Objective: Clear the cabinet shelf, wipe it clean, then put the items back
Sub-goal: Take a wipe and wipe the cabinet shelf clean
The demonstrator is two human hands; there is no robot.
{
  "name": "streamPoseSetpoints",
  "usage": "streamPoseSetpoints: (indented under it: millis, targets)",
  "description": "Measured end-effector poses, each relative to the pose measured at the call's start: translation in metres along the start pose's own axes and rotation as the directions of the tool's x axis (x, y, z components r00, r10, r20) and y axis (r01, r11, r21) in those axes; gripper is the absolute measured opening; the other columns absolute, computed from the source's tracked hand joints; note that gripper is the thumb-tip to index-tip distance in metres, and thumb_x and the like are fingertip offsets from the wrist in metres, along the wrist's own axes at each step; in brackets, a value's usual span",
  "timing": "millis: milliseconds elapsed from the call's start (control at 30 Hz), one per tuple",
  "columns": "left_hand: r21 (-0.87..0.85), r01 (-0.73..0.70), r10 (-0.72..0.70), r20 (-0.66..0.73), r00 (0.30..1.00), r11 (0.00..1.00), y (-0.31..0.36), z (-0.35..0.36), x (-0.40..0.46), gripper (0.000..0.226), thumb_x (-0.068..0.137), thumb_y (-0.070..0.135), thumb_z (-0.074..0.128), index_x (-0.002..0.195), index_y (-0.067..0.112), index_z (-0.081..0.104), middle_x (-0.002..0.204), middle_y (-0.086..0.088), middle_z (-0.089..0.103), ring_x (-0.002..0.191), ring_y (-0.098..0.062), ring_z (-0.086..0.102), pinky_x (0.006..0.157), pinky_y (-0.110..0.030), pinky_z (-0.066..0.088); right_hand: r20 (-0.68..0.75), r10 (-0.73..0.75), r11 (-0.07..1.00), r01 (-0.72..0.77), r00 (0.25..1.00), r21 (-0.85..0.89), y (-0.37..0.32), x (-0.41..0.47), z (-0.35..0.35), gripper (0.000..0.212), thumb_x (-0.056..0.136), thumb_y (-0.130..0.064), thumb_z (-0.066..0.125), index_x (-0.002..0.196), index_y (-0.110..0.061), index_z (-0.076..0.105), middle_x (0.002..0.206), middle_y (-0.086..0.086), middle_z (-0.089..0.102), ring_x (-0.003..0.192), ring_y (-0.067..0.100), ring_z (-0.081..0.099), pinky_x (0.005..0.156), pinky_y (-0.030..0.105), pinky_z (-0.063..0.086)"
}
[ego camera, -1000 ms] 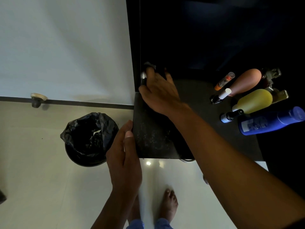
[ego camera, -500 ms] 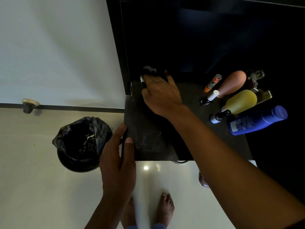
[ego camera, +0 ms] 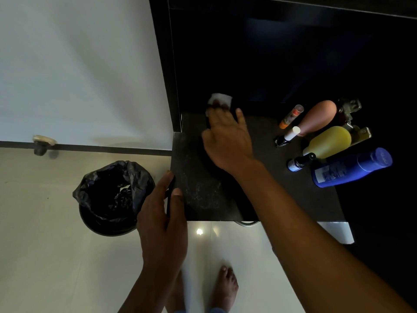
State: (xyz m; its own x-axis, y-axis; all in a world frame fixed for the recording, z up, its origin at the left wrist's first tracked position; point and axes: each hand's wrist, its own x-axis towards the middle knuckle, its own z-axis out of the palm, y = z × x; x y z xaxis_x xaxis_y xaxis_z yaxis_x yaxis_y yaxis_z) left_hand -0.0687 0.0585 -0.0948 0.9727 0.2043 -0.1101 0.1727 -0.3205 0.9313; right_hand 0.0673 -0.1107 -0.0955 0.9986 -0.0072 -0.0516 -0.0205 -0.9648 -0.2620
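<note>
Right hand (ego camera: 228, 141) presses a white cloth (ego camera: 220, 100) flat-fingered at the shelf's (ego camera: 282, 195) back left corner; left hand (ego camera: 162, 213) grips its left edge.

Bottles (ego camera: 325, 143) crowd the shelf's (ego camera: 282, 188) right; left stands bare.

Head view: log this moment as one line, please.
phase: wiping | right hand: presses white cloth on black cabinet shelf | left hand: grips shelf's left edge | blue plastic bottle: lying at right
</note>
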Motion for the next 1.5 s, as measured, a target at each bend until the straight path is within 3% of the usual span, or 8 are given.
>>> streamPoseSetpoints:
  millis: [133, 267, 467, 667, 833, 1000, 1133, 1500]
  targets:
    - [-0.055, -0.021, 0.021, -0.004, 1.000, 0.998, 0.001, 0.000, -0.002, 0.046, 0.103, 0.035, 0.044, 0.144, 0.022, 0.061, 0.131, 0.008, 0.069, 0.126, -0.005, 0.061, 0.106, -0.032, 0.050, 0.011, -0.132, 0.991, 0.132, 0.991, 0.020, -0.028, -0.014, 0.015, 0.067, 0.103, -0.037, 0.035, 0.163, -0.011, 0.021, 0.171, 0.011, 0.022, 0.159, 0.025, 0.017, 0.129, 0.046, 0.000]
    - [-0.127, -0.013, 0.010, -0.025, 1.000, 0.992, 0.000, 0.000, -0.001, 0.046, 0.105, 0.034, 0.041, 0.142, 0.019, 0.063, 0.132, 0.012, 0.068, 0.125, 0.005, 0.059, 0.099, -0.010, 0.045, 0.029, -0.179, 0.983, 0.180, 0.983, -0.019, -0.036, -0.064, 0.022, 0.071, 0.101, -0.042, 0.012, 0.164, -0.011, 0.019, 0.173, 0.010, 0.016, 0.161, 0.025, 0.011, 0.130, 0.050, 0.006]
    - [-0.120, -0.018, 0.016, -0.016, 1.000, 0.993, -0.004, -0.001, -0.001, 0.047, 0.105, 0.035, 0.041, 0.145, 0.017, 0.060, 0.136, 0.006, 0.067, 0.129, 0.001, 0.058, 0.101, -0.010, 0.044, 0.094, -0.155, 0.987, 0.159, 0.983, -0.039, -0.016, -0.147, 0.013, 0.062, 0.109, -0.040, 0.014, 0.165, -0.015, 0.009, 0.174, 0.004, 0.005, 0.161, 0.017, -0.001, 0.131, 0.045, 0.005]
    - [-0.086, -0.006, 0.007, 0.007, 1.000, 0.996, -0.010, -0.002, -0.002, 0.049, 0.106, 0.041, 0.040, 0.146, 0.021, 0.059, 0.137, 0.002, 0.066, 0.131, -0.006, 0.058, 0.107, -0.024, 0.048, -0.077, 0.062, 0.993, -0.053, 0.995, 0.108, 0.020, -0.090, 0.002, 0.064, 0.105, -0.041, 0.026, 0.160, -0.012, 0.036, 0.167, 0.007, 0.034, 0.157, 0.019, 0.028, 0.131, 0.044, 0.008]
    - [-0.099, -0.020, 0.022, 0.019, 1.000, 0.995, -0.009, -0.004, -0.001, 0.047, 0.107, 0.038, 0.039, 0.143, 0.018, 0.061, 0.131, 0.000, 0.068, 0.126, -0.009, 0.061, 0.102, -0.023, 0.051, -0.009, 0.030, 0.998, -0.030, 1.000, 0.050, 0.017, -0.028, 0.004, 0.066, 0.107, -0.042, 0.027, 0.164, -0.011, 0.020, 0.173, 0.007, 0.016, 0.161, 0.020, 0.010, 0.131, 0.042, 0.000]
    - [-0.135, -0.019, 0.019, 0.004, 1.000, 0.991, -0.009, -0.003, -0.001, 0.044, 0.108, 0.033, 0.039, 0.142, 0.017, 0.062, 0.131, 0.003, 0.068, 0.124, -0.003, 0.060, 0.097, -0.009, 0.046, -0.061, -0.194, 0.979, 0.197, 0.979, 0.059, -0.004, -0.072, 0.017, 0.061, 0.110, -0.039, 0.028, 0.160, -0.005, 0.031, 0.168, 0.015, 0.030, 0.158, 0.026, 0.024, 0.131, 0.047, 0.009]
    - [-0.218, -0.032, 0.029, -0.014, 0.999, 0.976, -0.007, -0.003, 0.000, 0.042, 0.108, 0.027, 0.040, 0.138, 0.011, 0.064, 0.129, 0.001, 0.070, 0.123, -0.006, 0.063, 0.097, -0.014, 0.050, 0.131, -0.251, 0.968, 0.245, 0.959, 0.057, -0.019, -0.139, 0.013, 0.064, 0.110, -0.045, 0.012, 0.166, -0.015, 0.010, 0.174, 0.002, 0.004, 0.161, 0.013, -0.005, 0.131, 0.041, -0.002]
    - [-0.248, -0.002, 0.000, -0.008, 1.000, 0.969, -0.013, -0.005, 0.003, 0.041, 0.108, 0.026, 0.041, 0.137, 0.012, 0.065, 0.128, -0.001, 0.072, 0.125, -0.016, 0.065, 0.104, -0.036, 0.054, -0.010, 0.070, 0.996, -0.071, 0.997, -0.054, 0.027, -0.052, -0.002, 0.076, 0.102, -0.051, 0.011, 0.163, -0.007, 0.023, 0.172, 0.011, 0.019, 0.160, 0.024, 0.015, 0.131, 0.044, 0.003]
